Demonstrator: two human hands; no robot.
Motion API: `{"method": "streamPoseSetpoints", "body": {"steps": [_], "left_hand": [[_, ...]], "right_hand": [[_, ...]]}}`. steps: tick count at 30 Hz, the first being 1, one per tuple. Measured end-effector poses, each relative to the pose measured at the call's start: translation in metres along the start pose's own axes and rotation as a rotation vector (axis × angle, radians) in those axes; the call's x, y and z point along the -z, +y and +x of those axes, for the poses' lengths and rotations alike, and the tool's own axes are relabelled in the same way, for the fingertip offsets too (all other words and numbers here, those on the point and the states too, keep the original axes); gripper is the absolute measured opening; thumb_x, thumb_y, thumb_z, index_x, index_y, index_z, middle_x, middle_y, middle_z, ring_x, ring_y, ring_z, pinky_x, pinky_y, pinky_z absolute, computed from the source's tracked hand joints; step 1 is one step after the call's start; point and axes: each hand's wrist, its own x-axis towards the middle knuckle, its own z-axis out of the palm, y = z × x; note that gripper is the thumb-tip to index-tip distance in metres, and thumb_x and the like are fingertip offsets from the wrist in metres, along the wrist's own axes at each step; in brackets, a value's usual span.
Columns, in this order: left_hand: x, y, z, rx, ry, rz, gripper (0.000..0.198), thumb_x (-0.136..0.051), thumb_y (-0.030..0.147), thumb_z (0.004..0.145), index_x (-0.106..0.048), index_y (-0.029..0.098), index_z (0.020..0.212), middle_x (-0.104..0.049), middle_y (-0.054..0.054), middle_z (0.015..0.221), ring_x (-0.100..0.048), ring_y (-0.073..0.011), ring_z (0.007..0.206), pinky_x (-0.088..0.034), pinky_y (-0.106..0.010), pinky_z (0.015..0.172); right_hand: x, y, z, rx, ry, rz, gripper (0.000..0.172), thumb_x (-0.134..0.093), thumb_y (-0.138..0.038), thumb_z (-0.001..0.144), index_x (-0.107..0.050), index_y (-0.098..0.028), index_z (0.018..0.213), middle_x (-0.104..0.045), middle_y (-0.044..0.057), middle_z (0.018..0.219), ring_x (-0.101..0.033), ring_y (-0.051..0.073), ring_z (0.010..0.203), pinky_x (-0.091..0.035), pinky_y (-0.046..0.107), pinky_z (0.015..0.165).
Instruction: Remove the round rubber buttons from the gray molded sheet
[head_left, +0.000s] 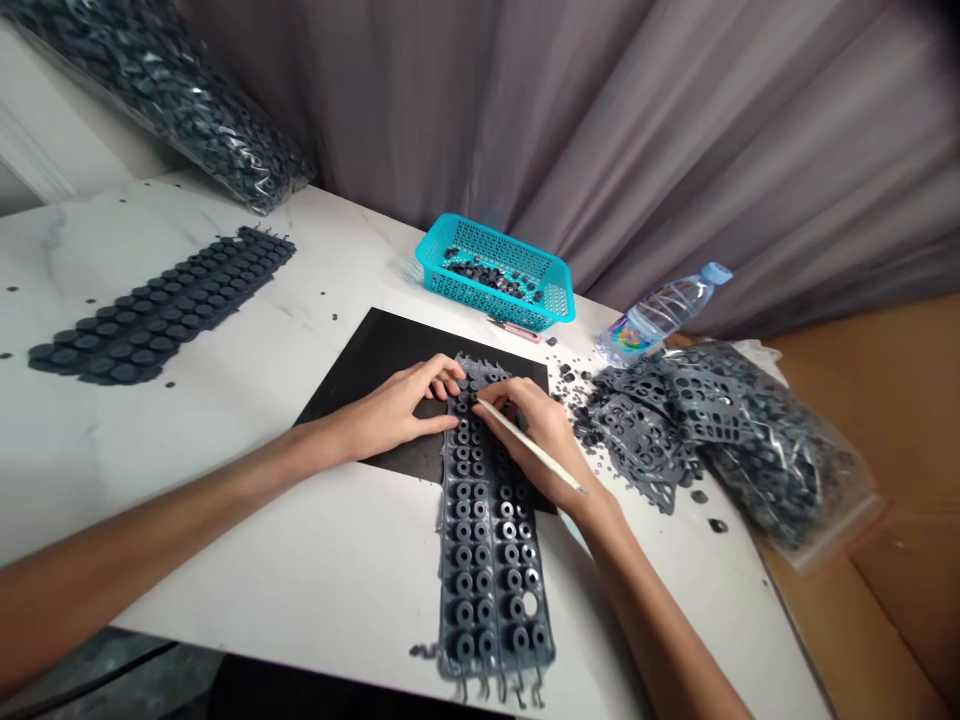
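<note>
My L grip [401, 403]: back up, fingers [444, 366] bent, thumb [435, 425] apart. My R grip [538, 428]: pinched, pen-style. Both forearms [217, 500] bare, angled inward.

The head camera looks forward and down across the table [315, 560].

Moulded sheet [491, 520]: partly on mat [367, 360], centre desk [315, 560]
Second sheet [165, 312]: left of mat
Basket [480, 297]: behind mat
Bottle [664, 310]: right of basket
</note>
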Motion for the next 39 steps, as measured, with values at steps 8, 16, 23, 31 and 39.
{"method": "streamPoseSetpoints", "body": {"steps": [8,16,23,31,39], "left_hand": [[-0.001,-0.002,0.0,0.018,0.023,-0.043,0.041,-0.078,0.03,0.088,-0.053,0.024,0.12,-0.065,-0.004,0.113,-0.062,-0.0193,0.1,-0.052,-0.038,0.092],[0.0,0.0,0.0,0.013,0.02,-0.059,0.037,-0.077,0.031,0.088,-0.056,0.024,0.118,-0.066,-0.004,0.113,-0.063,-0.0196,0.099,-0.053,-0.039,0.091],[0.0,-0.001,0.001,-0.003,0.027,-0.039,0.037,-0.076,0.031,0.088,-0.056,0.024,0.118,-0.066,-0.004,0.112,-0.063,-0.0192,0.097,-0.054,-0.038,0.09],[0.002,0.002,0.002,0.012,0.011,-0.013,0.041,-0.076,0.032,0.089,-0.058,0.023,0.125,-0.068,-0.005,0.115,-0.065,-0.0195,0.098,-0.055,-0.039,0.094],[0.003,0.006,0.003,0.023,0.001,-0.003,0.035,-0.077,0.03,0.089,-0.061,0.022,0.119,-0.071,-0.004,0.114,-0.067,-0.019,0.1,-0.055,-0.036,0.093]], "right_hand": [[0.002,-0.004,0.001,0.025,-0.12,-0.01,0.014,-0.059,-0.034,0.107,-0.066,-0.023,0.112,-0.066,0.005,0.103,-0.062,0.022,0.096,-0.05,0.034,0.089],[-0.001,-0.005,0.003,0.034,-0.113,-0.115,0.018,-0.057,-0.037,0.108,-0.066,-0.024,0.116,-0.067,0.006,0.104,-0.063,0.023,0.097,-0.052,0.035,0.087],[-0.011,-0.002,0.005,0.161,-0.122,-0.411,0.028,-0.045,-0.03,0.112,-0.066,-0.022,0.128,-0.068,0.011,0.114,-0.063,0.027,0.105,-0.054,0.041,0.092],[-0.02,0.003,0.005,0.223,-0.051,-0.587,0.026,-0.045,-0.029,0.112,-0.067,-0.018,0.123,-0.07,0.012,0.108,-0.064,0.027,0.096,-0.05,0.04,0.086],[-0.03,0.001,0.004,0.076,0.053,-0.473,0.027,-0.041,-0.027,0.112,-0.063,-0.015,0.123,-0.067,0.015,0.109,-0.063,0.03,0.103,-0.052,0.042,0.091]]}}
